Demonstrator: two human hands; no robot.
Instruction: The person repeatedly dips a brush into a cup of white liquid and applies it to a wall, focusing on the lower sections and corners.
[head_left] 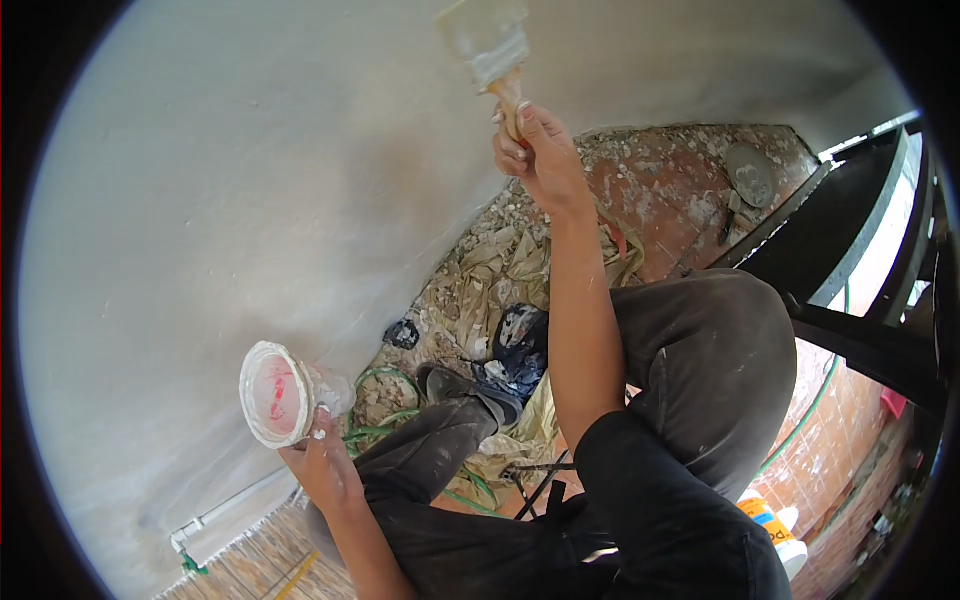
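Head view: white wall (220, 180) fills 9 to 12 o'clock. Right hand (540, 150) gripping paintbrush (495, 50) at 12, bristles against wall, mid-coat. Left hand (320, 465) clasps paint cup (275, 393) at 8. Likely next: reload the brush.

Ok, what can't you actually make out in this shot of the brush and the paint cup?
Head view only:
- Paintbrush: bristle tips cut off by the top edge.
- Paint cup: how much paint it holds is hidden; its mouth is tipped and smeared.
- Left hand: its grip on the cup is partly hidden behind the cup.
- Right hand: palm side hidden, seen from the back.
- Bottle label: too small, cut off by the leg.
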